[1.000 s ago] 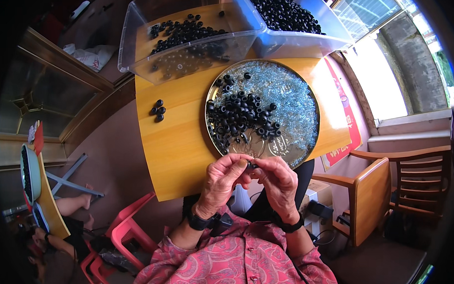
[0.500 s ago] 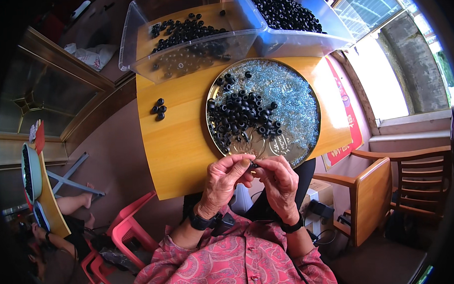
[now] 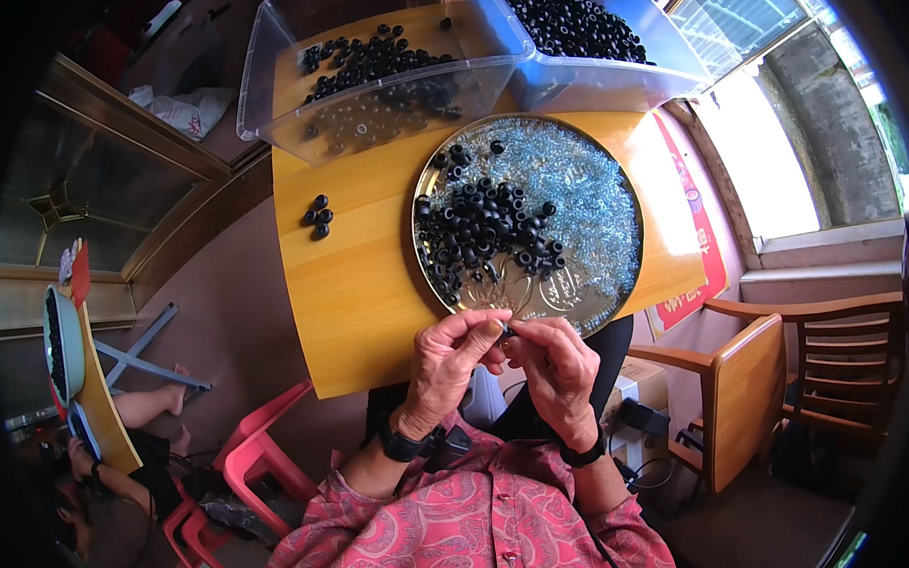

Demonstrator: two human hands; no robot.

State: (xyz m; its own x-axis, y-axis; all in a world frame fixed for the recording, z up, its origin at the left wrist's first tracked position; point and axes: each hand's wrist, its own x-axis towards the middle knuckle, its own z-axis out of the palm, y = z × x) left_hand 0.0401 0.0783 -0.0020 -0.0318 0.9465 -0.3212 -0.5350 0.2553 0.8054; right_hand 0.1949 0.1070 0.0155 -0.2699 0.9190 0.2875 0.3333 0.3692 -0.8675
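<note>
My left hand (image 3: pixel 447 364) and my right hand (image 3: pixel 557 366) meet at the near rim of a round gold-coloured tray (image 3: pixel 600 301). Both are closed, thumb and fingertips pinched together. Between the fingertips shows a small black part (image 3: pixel 507 330), mostly covered by the left fingers; anything in the right fingertips is too small to make out. On the tray lies a heap of small black ring-shaped parts (image 3: pixel 482 223). Many tiny clear bluish pieces (image 3: pixel 582 194) spread over its far and right side.
The tray stands on a yellow wooden table (image 3: pixel 350 298), with several loose black parts (image 3: pixel 318 217) at left. Behind are two clear plastic bins (image 3: pixel 258 101) holding black parts. Pink plastic stools (image 3: pixel 265 446) and a wooden chair (image 3: pixel 744 404) flank me. Another person (image 3: pixel 122 496) sits at far left.
The black part between my fingertips shows slightly less now, with a small shift of the fingers. Both hands stay at the same place by the tray's rim.
</note>
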